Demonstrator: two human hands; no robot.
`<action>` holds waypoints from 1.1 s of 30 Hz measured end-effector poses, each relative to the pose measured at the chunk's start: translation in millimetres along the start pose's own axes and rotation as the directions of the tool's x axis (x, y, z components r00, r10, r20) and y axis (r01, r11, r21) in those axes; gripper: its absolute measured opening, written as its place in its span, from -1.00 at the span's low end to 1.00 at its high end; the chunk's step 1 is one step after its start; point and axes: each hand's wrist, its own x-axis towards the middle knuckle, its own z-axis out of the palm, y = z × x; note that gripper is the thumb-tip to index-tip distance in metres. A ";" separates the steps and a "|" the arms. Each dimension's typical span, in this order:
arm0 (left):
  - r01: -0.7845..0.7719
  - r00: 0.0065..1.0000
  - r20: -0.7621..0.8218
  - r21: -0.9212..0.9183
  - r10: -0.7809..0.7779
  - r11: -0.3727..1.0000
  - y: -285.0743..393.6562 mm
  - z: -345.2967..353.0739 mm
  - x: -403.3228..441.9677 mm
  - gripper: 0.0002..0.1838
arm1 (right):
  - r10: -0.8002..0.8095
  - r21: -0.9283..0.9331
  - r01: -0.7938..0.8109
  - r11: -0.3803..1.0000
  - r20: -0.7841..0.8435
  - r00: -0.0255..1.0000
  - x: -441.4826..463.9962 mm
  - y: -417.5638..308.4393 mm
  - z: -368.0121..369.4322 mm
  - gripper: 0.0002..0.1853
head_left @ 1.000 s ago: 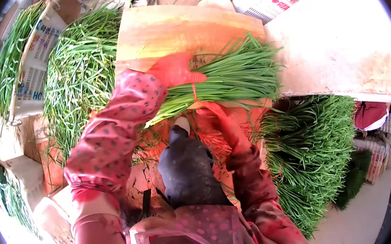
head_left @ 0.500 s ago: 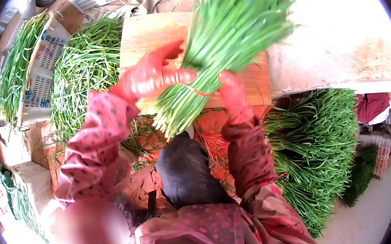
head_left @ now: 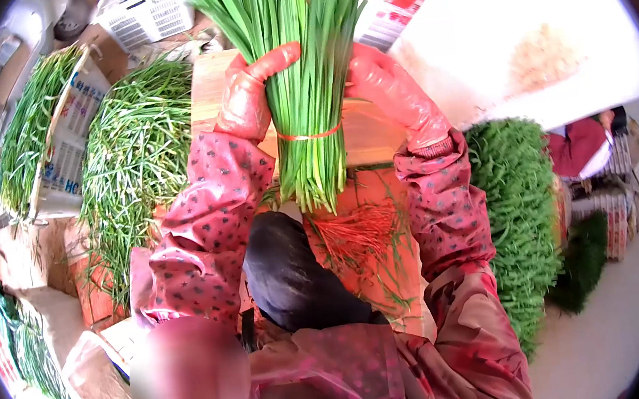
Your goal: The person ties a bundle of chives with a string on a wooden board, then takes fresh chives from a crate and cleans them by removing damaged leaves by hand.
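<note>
A thick bunch of garlic chives [head_left: 307, 95] stands upright before me, its pale cut ends pointing toward my body. An orange-red band [head_left: 310, 135] circles it near those ends. My left hand [head_left: 248, 98], in an orange-red rubber glove, is closed round the left side with the thumb across the front. From the right, my right hand [head_left: 394, 92], gloved alike, grips the same bunch above the band; its fingertips are hidden behind the leaves. Beneath lies a wooden board [head_left: 375, 131]. A heap of thin red bands [head_left: 360, 232] lies on the orange surface nearer me.
Loose chives [head_left: 131, 145] are heaped at the left, beside a white crate [head_left: 68, 140] with more greens. Stacked green bunches [head_left: 521, 225] stand at the right below a white surface [head_left: 541, 12]. Another person's dark red sleeve [head_left: 575, 149] shows at far right.
The bunch has swung from a tilt to the right to nearly upright. My left hand has gone from spread fingers to a grip, and my right hand has moved up along the bunch.
</note>
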 end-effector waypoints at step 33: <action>0.276 0.200 0.788 0.525 -0.583 0.805 -209.5 235.9 -232.4 -0.20 | 0.131 0.121 -0.165 0.979 -0.990 0.051 -564.9 143.6 44.5 -0.55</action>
